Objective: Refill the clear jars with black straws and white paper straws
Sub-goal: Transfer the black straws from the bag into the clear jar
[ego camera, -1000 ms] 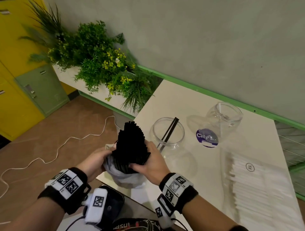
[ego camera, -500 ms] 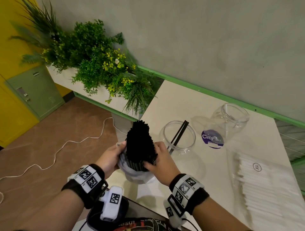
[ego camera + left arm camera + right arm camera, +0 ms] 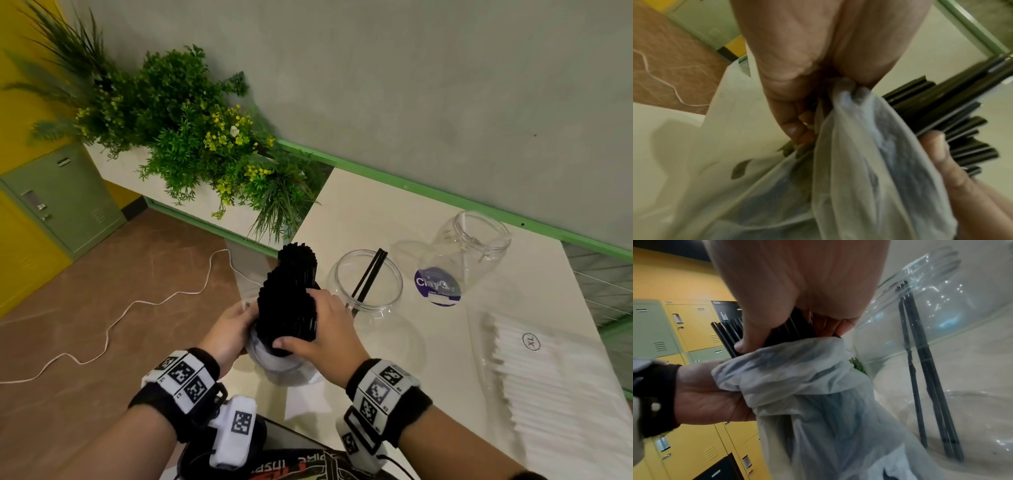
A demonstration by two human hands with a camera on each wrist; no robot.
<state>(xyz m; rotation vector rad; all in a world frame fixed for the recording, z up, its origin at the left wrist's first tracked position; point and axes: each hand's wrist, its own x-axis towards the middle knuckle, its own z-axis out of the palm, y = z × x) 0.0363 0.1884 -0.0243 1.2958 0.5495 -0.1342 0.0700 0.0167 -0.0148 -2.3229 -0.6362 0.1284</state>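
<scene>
Barely any refilling is showing yet: the nearer clear jar (image 3: 364, 279) is holding only a couple of black straws (image 3: 368, 277) leaning against its rim, and the farther clear jar (image 3: 474, 246), the one with the purple label, is standing with nothing visible inside. Both hands are working at the near edge of the desk (image 3: 404, 212) on a thick bundle of black straws (image 3: 291, 294) that is poking up out of a thin white plastic bag (image 3: 284, 363). The right hand (image 3: 322, 329) is wrapping its fingers and thumb around the bundle just above the bag's mouth, while the left hand (image 3: 229, 325) is pinching a gathered fold of the bag, as the left wrist view is showing. Judging by this, the person is freeing the bundle from the bag, so the black straws are not yet going into a jar. The white paper straws (image 3: 555, 387) are lying in their clear wrapper at the right of the desk, apparently untouched, so that whole half of the job is waiting too.
</scene>
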